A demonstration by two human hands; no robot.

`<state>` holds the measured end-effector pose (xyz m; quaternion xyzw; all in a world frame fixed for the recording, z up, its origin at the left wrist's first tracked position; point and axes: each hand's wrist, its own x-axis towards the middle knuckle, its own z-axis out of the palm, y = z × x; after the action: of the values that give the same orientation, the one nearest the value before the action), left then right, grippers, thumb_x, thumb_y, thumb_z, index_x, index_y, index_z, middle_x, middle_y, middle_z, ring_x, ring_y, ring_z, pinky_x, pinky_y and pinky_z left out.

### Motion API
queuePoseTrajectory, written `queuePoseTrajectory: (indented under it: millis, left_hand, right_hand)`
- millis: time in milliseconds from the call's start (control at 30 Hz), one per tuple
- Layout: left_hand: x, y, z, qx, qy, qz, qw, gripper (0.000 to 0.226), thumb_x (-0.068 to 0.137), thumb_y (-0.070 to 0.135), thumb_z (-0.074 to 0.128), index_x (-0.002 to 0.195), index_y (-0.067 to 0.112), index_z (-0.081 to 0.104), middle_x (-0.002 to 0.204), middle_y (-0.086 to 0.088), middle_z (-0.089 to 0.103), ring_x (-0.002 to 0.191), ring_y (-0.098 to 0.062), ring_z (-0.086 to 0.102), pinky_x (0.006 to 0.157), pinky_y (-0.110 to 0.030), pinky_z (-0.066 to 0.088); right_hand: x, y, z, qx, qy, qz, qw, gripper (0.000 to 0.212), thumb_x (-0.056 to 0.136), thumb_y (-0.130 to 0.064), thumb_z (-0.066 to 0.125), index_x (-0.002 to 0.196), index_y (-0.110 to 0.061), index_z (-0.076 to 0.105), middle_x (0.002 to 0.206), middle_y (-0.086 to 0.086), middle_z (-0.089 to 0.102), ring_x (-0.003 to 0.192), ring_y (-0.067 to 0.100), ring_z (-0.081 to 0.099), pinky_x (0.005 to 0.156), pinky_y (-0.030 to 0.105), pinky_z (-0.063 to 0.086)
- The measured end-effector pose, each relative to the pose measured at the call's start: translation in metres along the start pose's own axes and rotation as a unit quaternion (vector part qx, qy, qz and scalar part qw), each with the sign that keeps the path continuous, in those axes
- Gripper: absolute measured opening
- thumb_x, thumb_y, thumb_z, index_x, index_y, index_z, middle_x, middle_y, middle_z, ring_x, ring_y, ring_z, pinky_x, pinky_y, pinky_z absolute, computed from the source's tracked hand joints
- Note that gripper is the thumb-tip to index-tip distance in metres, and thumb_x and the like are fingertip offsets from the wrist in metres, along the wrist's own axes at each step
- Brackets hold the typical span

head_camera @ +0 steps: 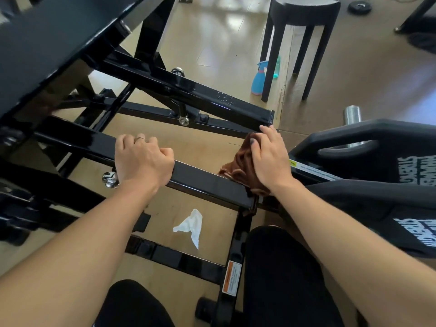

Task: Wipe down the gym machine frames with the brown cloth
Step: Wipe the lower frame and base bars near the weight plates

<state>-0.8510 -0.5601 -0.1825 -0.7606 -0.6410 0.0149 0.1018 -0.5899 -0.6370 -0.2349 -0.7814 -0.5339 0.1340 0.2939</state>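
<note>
Left hand (141,159) curled over black frame bar (207,179), gripping it. Right hand (269,156) lies flat, fingers straight, pressing brown cloth (240,166) onto the bar's far-right end, where the cloth bunches under the palm. Chrome knob (110,180) just below the left wrist. White crumpled tissue (191,226) on floor, between both forearms. Blue spray bottle (259,77) well beyond the right hand, beside black stool (304,31). Black weight plate (377,156) just right of the right hand.
</note>
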Motion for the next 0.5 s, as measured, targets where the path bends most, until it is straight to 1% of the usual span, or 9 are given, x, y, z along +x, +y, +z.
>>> queuePoseTrajectory:
  millis: [100,167,233,300,333,433,500]
  left_hand:
    - [0.0,0.0,0.0,0.002,0.003,-0.002,1.0,0.048,0.093,0.034,0.028,0.094,0.009,0.069,0.099,-0.016,0.067,0.099,-0.034,0.056,0.105,-0.046,0.034]
    - [0.0,0.001,-0.001,0.006,0.002,-0.006,1.0,0.044,0.094,0.032,0.031,0.091,0.008,0.067,0.097,-0.016,0.066,0.098,-0.035,0.054,0.105,-0.046,0.034]
    - [0.0,0.002,-0.002,0.011,0.001,-0.007,1.0,0.042,0.094,0.032,0.031,0.089,0.008,0.065,0.096,-0.016,0.065,0.097,-0.035,0.054,0.105,-0.047,0.034]
    - [0.0,0.003,-0.003,0.012,-0.001,-0.011,1.0,0.039,0.094,0.031,0.032,0.087,0.009,0.064,0.096,-0.016,0.065,0.097,-0.035,0.054,0.106,-0.046,0.034]
    - [0.0,0.004,-0.004,0.012,-0.001,-0.014,1.0,0.038,0.094,0.031,0.033,0.086,0.009,0.063,0.096,-0.016,0.065,0.098,-0.035,0.054,0.106,-0.046,0.034]
    - [-0.001,0.005,-0.005,0.012,0.004,-0.023,1.0,0.04,0.092,0.034,0.028,0.079,0.012,0.059,0.091,-0.015,0.064,0.094,-0.034,0.053,0.105,-0.046,0.035]
    - [0.0,0.006,-0.007,0.013,0.011,-0.027,1.0,0.039,0.09,0.036,0.025,0.075,0.014,0.054,0.087,-0.014,0.063,0.092,-0.034,0.052,0.104,-0.047,0.035]
  right_hand:
    - [0.019,0.004,-0.002,0.042,0.026,0.01,0.999,0.039,0.111,-0.032,0.038,0.139,-0.011,0.058,0.151,0.004,0.048,0.143,0.021,0.039,0.124,0.038,0.029]
    - [0.021,0.004,-0.001,0.062,0.04,0.021,0.997,0.038,0.111,-0.032,0.039,0.138,-0.012,0.057,0.151,0.004,0.049,0.142,0.021,0.041,0.123,0.039,0.031]
    - [0.017,0.002,0.0,0.026,0.045,0.02,0.998,0.04,0.111,-0.034,0.038,0.14,-0.014,0.055,0.156,0.005,0.045,0.148,0.025,0.034,0.126,0.044,0.025]
    - [0.009,0.0,0.001,-0.035,0.038,0.011,0.999,0.043,0.111,-0.039,0.036,0.147,-0.02,0.048,0.162,0.004,0.037,0.154,0.027,0.023,0.128,0.045,0.016]
    - [0.004,0.0,0.001,-0.045,0.032,0.007,0.998,0.044,0.111,-0.042,0.035,0.15,-0.024,0.045,0.165,0.004,0.033,0.156,0.027,0.019,0.129,0.046,0.014]
    - [-0.013,-0.003,0.0,-0.01,-0.007,0.02,1.0,0.048,0.107,-0.052,0.04,0.15,-0.031,0.043,0.17,0.0,0.018,0.158,0.025,0.008,0.128,0.049,0.015]
    - [-0.022,-0.002,-0.001,-0.009,-0.039,0.021,0.999,0.06,0.099,-0.063,0.048,0.15,-0.031,0.042,0.172,-0.002,0.006,0.159,0.023,-0.001,0.129,0.044,0.007]
